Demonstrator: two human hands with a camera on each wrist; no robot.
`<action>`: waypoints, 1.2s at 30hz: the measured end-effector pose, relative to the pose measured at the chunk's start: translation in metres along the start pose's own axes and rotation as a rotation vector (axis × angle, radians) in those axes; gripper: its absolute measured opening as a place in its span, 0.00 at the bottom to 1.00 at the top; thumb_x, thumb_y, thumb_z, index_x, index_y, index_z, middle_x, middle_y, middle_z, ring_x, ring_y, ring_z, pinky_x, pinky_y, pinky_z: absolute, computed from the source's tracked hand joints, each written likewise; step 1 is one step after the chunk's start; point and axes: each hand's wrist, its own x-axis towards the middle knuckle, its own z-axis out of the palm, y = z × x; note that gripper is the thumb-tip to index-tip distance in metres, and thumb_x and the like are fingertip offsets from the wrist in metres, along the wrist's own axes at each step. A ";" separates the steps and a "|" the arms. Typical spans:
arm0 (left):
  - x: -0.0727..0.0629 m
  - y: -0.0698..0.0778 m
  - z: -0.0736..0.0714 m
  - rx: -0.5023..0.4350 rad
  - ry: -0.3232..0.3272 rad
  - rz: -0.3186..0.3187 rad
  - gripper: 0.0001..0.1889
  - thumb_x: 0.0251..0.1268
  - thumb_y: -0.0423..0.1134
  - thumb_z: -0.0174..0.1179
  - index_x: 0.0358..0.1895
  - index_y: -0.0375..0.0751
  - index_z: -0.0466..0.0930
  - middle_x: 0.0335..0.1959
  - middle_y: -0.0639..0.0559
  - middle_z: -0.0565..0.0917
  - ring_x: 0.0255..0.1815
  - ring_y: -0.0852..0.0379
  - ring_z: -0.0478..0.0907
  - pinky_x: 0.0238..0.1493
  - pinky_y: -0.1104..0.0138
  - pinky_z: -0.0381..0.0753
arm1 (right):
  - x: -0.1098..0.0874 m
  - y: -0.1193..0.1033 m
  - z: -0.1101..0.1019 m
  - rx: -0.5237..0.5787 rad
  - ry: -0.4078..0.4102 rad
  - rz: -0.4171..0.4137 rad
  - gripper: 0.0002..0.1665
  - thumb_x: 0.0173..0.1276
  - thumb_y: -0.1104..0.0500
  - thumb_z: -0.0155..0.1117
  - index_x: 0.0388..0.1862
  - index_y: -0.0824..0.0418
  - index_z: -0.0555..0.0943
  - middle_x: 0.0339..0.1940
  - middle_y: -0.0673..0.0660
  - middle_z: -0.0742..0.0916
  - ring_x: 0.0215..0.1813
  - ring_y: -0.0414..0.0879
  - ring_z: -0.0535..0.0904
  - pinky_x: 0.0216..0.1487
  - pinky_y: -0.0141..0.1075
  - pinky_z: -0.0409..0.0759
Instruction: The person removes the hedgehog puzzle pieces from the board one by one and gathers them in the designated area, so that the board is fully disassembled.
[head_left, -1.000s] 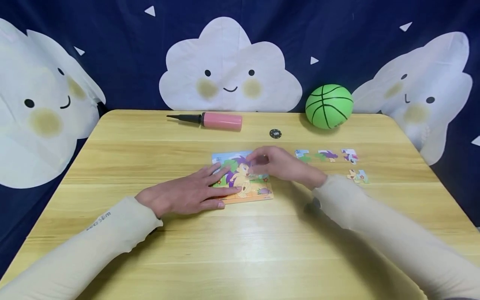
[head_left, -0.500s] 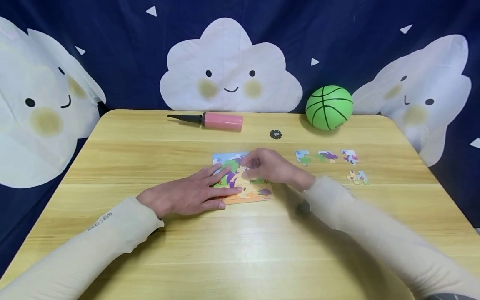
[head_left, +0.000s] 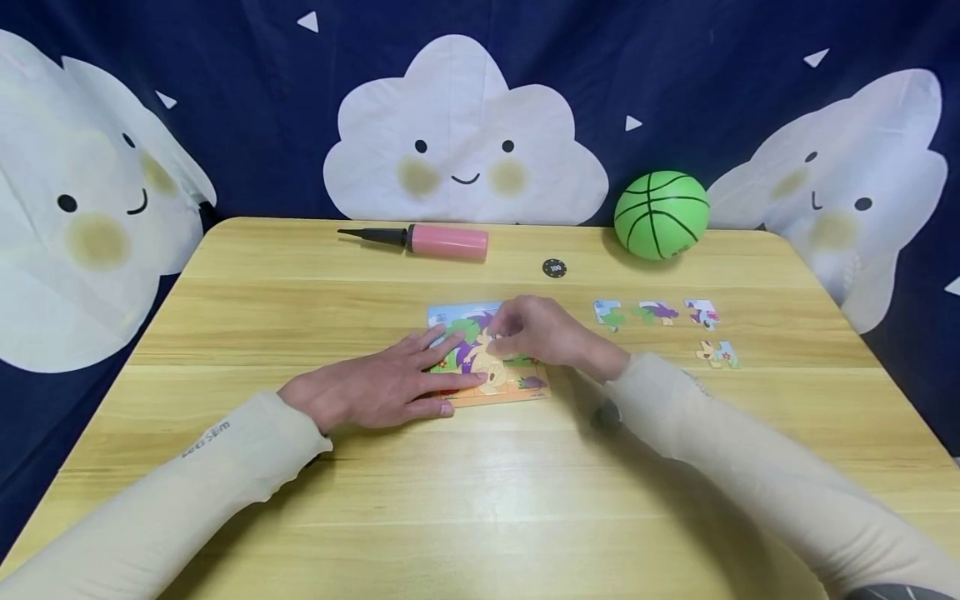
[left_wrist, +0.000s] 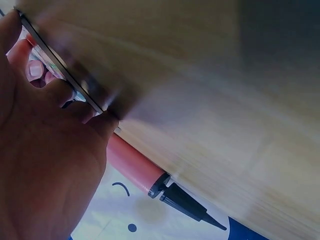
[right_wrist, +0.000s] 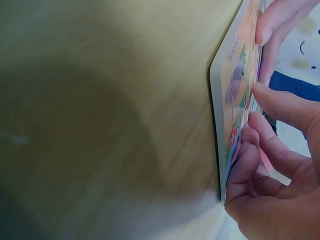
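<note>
A cartoon jigsaw puzzle (head_left: 534,385) in a flat board lies on the table, showing a purple-haired figure. My left hand (head_left: 382,387) rests palm down on its left side, fingers spread and fairly straight over the picture. From the right, my right hand (head_left: 546,333) reaches over the middle of the board with thumb and forefinger pinching a puzzle piece at the surface. Those fingers mostly hide the piece. In the right wrist view, the thumb and forefinger tips meet the face of the board (right_wrist: 216,90), and the other fingers curl close to its edge.
Several loose puzzle pieces (head_left: 658,312) lie to the right of the board, including a lower one (head_left: 717,354). Along the back are a pink hand pump (head_left: 448,242), a black chip (head_left: 554,267) marked 100 and a green ball (head_left: 662,215). A cloud-print curtain (head_left: 465,125) hangs behind.
My right hand has shifted slightly left over the puzzle, and the piece seen below its fingers a second ago is now mostly covered. My left hand stays in place.
</note>
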 end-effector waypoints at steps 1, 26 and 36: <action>0.000 0.000 0.000 -0.001 0.000 0.002 0.29 0.89 0.60 0.48 0.87 0.76 0.59 0.94 0.47 0.41 0.94 0.38 0.32 0.91 0.39 0.43 | 0.000 0.000 0.000 0.000 -0.003 -0.004 0.12 0.73 0.58 0.79 0.52 0.59 0.90 0.47 0.55 0.90 0.49 0.50 0.81 0.56 0.42 0.82; 0.001 0.000 0.001 -0.001 -0.002 -0.011 0.29 0.89 0.60 0.49 0.86 0.76 0.60 0.94 0.48 0.41 0.94 0.39 0.33 0.91 0.39 0.45 | -0.028 0.044 -0.034 0.279 0.121 -0.046 0.10 0.78 0.58 0.73 0.54 0.58 0.86 0.47 0.57 0.89 0.50 0.50 0.83 0.54 0.37 0.83; 0.001 0.000 0.001 -0.009 0.017 -0.010 0.29 0.87 0.59 0.52 0.86 0.75 0.62 0.94 0.47 0.43 0.94 0.38 0.34 0.91 0.41 0.44 | -0.085 0.113 -0.088 0.197 0.222 0.116 0.23 0.78 0.47 0.74 0.63 0.57 0.84 0.49 0.50 0.92 0.50 0.39 0.85 0.50 0.29 0.81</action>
